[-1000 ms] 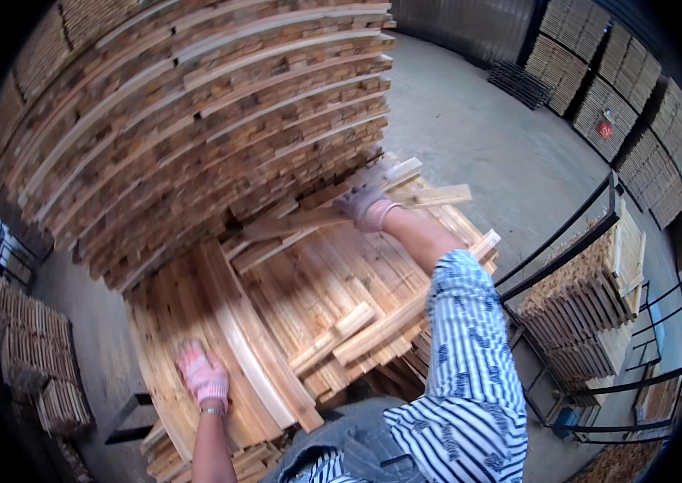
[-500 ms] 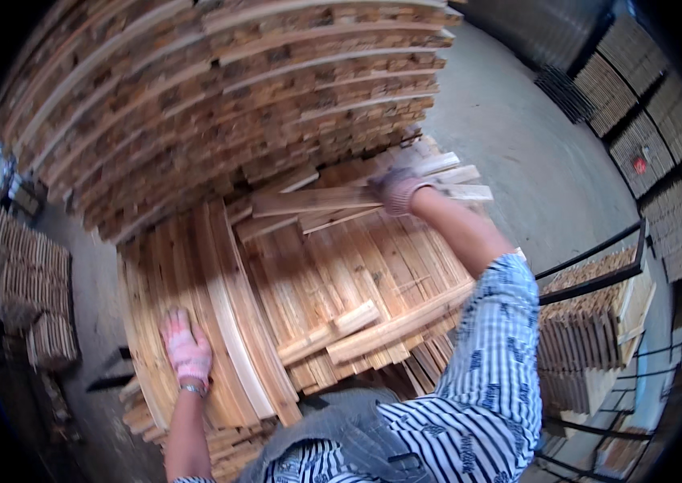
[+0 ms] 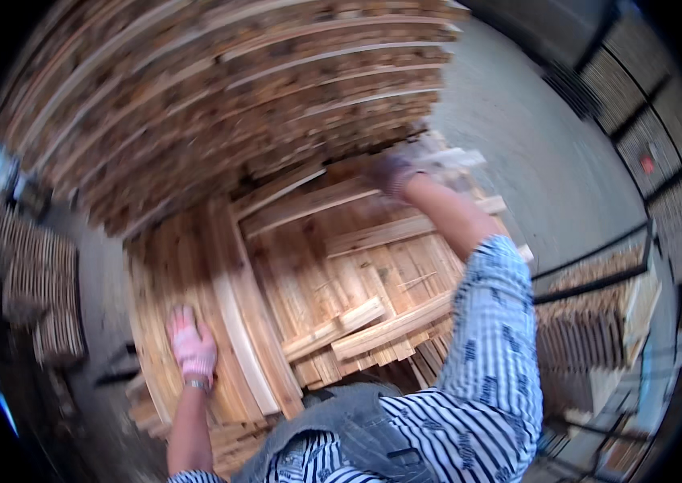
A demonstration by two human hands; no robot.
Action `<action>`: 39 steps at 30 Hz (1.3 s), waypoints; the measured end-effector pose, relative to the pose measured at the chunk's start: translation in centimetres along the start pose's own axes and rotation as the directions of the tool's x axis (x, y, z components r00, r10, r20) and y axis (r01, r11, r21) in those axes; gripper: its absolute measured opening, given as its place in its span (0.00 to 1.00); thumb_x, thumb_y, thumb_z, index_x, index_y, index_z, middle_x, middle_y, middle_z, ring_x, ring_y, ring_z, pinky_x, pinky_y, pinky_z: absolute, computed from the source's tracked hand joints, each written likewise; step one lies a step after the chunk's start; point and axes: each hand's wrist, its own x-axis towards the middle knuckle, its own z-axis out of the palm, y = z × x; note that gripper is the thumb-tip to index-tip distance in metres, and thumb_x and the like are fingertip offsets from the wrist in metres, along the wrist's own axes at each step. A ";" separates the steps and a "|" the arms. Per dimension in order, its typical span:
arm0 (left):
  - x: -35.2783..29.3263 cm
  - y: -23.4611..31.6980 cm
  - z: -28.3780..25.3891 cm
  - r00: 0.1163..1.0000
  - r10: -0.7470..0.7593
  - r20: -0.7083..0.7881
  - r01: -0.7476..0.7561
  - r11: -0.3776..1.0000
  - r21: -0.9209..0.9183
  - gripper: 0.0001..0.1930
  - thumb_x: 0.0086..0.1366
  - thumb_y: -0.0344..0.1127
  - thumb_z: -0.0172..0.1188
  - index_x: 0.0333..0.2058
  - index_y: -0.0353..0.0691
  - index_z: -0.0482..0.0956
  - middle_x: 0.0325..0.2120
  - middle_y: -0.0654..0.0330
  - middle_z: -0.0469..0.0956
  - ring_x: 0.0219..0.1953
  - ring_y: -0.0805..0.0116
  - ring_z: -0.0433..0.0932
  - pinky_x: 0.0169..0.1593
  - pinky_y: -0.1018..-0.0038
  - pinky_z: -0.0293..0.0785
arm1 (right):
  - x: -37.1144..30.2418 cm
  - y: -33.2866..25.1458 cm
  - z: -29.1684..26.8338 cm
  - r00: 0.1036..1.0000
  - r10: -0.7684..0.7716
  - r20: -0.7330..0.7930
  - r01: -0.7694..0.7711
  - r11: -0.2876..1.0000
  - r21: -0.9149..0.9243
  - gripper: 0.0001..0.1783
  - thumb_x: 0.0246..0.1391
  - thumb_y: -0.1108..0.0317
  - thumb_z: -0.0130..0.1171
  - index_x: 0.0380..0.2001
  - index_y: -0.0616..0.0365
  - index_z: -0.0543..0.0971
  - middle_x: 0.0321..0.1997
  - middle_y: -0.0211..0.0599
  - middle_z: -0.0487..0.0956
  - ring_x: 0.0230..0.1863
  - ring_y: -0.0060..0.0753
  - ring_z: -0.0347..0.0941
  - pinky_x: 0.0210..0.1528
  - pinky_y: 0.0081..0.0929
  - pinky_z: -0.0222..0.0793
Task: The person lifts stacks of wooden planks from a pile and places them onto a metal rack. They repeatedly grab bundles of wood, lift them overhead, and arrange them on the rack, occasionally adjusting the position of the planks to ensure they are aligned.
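Note:
My left hand [image 3: 193,348], in a pink glove, lies flat with its fingers stretched out on wide wooden boards [image 3: 156,302] at the left of the pile. My right hand [image 3: 391,175], also gloved, reaches to the far side of the pile among loose wooden slats [image 3: 309,208]. Motion smears its fingers, so their grip does not show. Nearer than that hand, a slat [image 3: 385,233] lies crosswise over a layer of side-by-side slats [image 3: 317,286]. Two short slats [image 3: 393,324] rest at the near edge.
A tall stack of layered timber [image 3: 252,97] rises just beyond the pile. Black metal rails [image 3: 598,282] and a bundle of boards [image 3: 574,346] stand at the right. More board stacks [image 3: 39,282] are at the left, with grey floor [image 3: 510,137] at the far right.
A slat near my right hand now lies closer to me, apart from the others. My right hand has shifted slightly away from me. My left hand stays flat on the boards.

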 end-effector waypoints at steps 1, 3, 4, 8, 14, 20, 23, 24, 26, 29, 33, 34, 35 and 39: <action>-0.1 -0.3 0.3 1.000 -0.004 0.017 0.004 1.000 0.004 0.24 0.67 0.37 0.50 0.60 0.35 0.68 0.65 0.46 0.64 0.70 0.47 0.57 0.75 0.56 0.45 | 2.1 0.0 0.8 1.000 0.011 0.013 -0.011 1.000 0.011 0.22 0.60 0.65 0.54 0.58 0.42 0.77 0.55 0.42 0.80 0.54 0.53 0.78 0.49 0.48 0.77; -0.7 -0.7 -0.1 0.994 -0.071 0.080 0.066 0.995 0.070 0.25 0.69 0.39 0.47 0.62 0.35 0.66 0.67 0.46 0.62 0.71 0.48 0.55 0.75 0.57 0.44 | 5.4 -1.7 2.4 0.998 0.033 0.060 -0.020 0.979 -0.205 0.21 0.60 0.66 0.54 0.56 0.40 0.78 0.53 0.40 0.81 0.54 0.51 0.79 0.47 0.46 0.78; -0.9 -0.6 -0.6 0.995 -0.059 0.077 0.053 0.996 0.068 0.26 0.69 0.39 0.47 0.63 0.35 0.66 0.67 0.46 0.62 0.71 0.48 0.55 0.75 0.57 0.44 | 4.6 -3.8 1.1 0.997 0.054 0.060 -0.043 0.984 -0.175 0.21 0.59 0.66 0.54 0.56 0.40 0.78 0.53 0.39 0.81 0.54 0.50 0.79 0.48 0.44 0.78; -0.5 -0.3 -0.4 0.997 -0.021 0.080 0.015 0.998 0.065 0.27 0.69 0.39 0.46 0.65 0.35 0.63 0.68 0.46 0.60 0.72 0.47 0.53 0.75 0.58 0.43 | 3.7 -0.5 1.6 1.000 0.019 0.008 -0.017 0.986 -0.167 0.21 0.57 0.65 0.57 0.55 0.41 0.78 0.53 0.39 0.82 0.54 0.50 0.79 0.49 0.42 0.78; -0.2 -0.5 0.2 0.997 -0.022 0.069 0.017 0.997 0.069 0.28 0.69 0.39 0.47 0.65 0.35 0.62 0.68 0.46 0.59 0.72 0.47 0.53 0.75 0.57 0.41 | 3.4 -0.2 0.0 0.988 0.150 0.050 -0.142 0.982 -0.127 0.23 0.54 0.65 0.61 0.55 0.40 0.77 0.52 0.42 0.82 0.54 0.49 0.79 0.49 0.42 0.78; 0.1 -0.7 0.4 0.999 0.012 0.047 -0.014 0.999 0.046 0.27 0.68 0.40 0.48 0.63 0.35 0.64 0.67 0.46 0.61 0.71 0.46 0.54 0.75 0.56 0.42 | 3.1 -0.2 0.9 0.988 0.130 -0.077 -0.139 0.982 -0.125 0.25 0.55 0.63 0.61 0.58 0.41 0.75 0.55 0.42 0.80 0.58 0.47 0.76 0.56 0.45 0.73; -1.2 -1.1 -0.5 0.995 -0.071 0.070 0.067 0.997 0.047 0.26 0.67 0.39 0.48 0.61 0.34 0.67 0.65 0.45 0.64 0.70 0.45 0.57 0.75 0.54 0.43 | 1.1 -1.2 2.4 0.979 0.043 -0.200 -0.033 0.998 0.052 0.30 0.54 0.58 0.62 0.62 0.47 0.72 0.60 0.45 0.77 0.62 0.48 0.72 0.61 0.44 0.69; -1.6 -1.6 0.0 0.997 -0.063 0.042 0.060 0.996 0.067 0.25 0.67 0.38 0.49 0.60 0.34 0.68 0.63 0.45 0.66 0.68 0.44 0.59 0.75 0.54 0.45 | -1.5 -1.2 1.5 0.991 0.040 -0.129 -0.011 0.976 0.216 0.34 0.54 0.56 0.63 0.64 0.50 0.70 0.62 0.47 0.75 0.64 0.49 0.70 0.62 0.43 0.68; -0.4 0.0 0.3 1.000 0.009 -0.011 -0.008 0.998 0.054 0.24 0.67 0.37 0.49 0.60 0.34 0.68 0.63 0.45 0.66 0.68 0.44 0.60 0.74 0.54 0.46 | -6.8 1.7 1.7 0.974 0.090 0.209 -0.127 0.978 0.166 0.47 0.46 0.51 0.70 0.68 0.53 0.65 0.66 0.52 0.71 0.65 0.52 0.68 0.65 0.43 0.65; 0.1 0.2 -0.4 0.999 0.021 -0.029 -0.021 1.000 0.006 0.27 0.64 0.37 0.52 0.61 0.36 0.67 0.64 0.47 0.65 0.68 0.47 0.60 0.73 0.55 0.49 | -14.3 3.2 4.5 0.998 -0.002 0.055 0.005 0.999 -0.052 0.38 0.48 0.53 0.70 0.61 0.52 0.70 0.62 0.50 0.72 0.59 0.59 0.71 0.61 0.44 0.69; -0.8 0.3 -0.9 1.000 -0.019 -0.003 0.019 0.999 0.044 0.27 0.65 0.40 0.52 0.61 0.38 0.67 0.65 0.48 0.64 0.69 0.49 0.58 0.74 0.56 0.47 | -13.4 3.1 4.1 0.992 0.066 0.111 -0.058 0.996 -0.072 0.35 0.49 0.58 0.69 0.61 0.52 0.71 0.57 0.49 0.76 0.59 0.53 0.72 0.62 0.42 0.68; -0.3 0.1 -0.8 1.000 -0.011 -0.002 0.011 0.998 0.065 0.27 0.65 0.41 0.52 0.61 0.38 0.67 0.65 0.48 0.63 0.70 0.50 0.58 0.74 0.56 0.47 | -13.5 2.2 2.3 0.987 0.060 0.146 -0.052 0.997 -0.055 0.35 0.50 0.59 0.68 0.62 0.53 0.70 0.57 0.49 0.76 0.59 0.51 0.72 0.62 0.42 0.68; 0.1 -0.1 -1.4 0.999 -0.038 0.018 0.037 0.998 0.054 0.27 0.65 0.41 0.51 0.61 0.38 0.67 0.66 0.48 0.63 0.70 0.51 0.57 0.74 0.56 0.46 | -13.2 1.6 0.6 0.995 0.033 0.094 -0.035 0.999 0.012 0.33 0.51 0.60 0.68 0.60 0.53 0.71 0.57 0.49 0.76 0.58 0.52 0.73 0.61 0.41 0.69; -0.4 0.4 -1.1 0.990 -0.103 0.092 0.099 0.994 0.045 0.28 0.67 0.44 0.50 0.62 0.39 0.67 0.67 0.49 0.62 0.71 0.52 0.56 0.75 0.57 0.45 | -13.9 -1.3 -3.8 0.998 -0.014 -0.063 0.040 0.907 0.419 0.32 0.52 0.61 0.68 0.58 0.60 0.71 0.53 0.51 0.79 0.51 0.48 0.79 0.54 0.37 0.75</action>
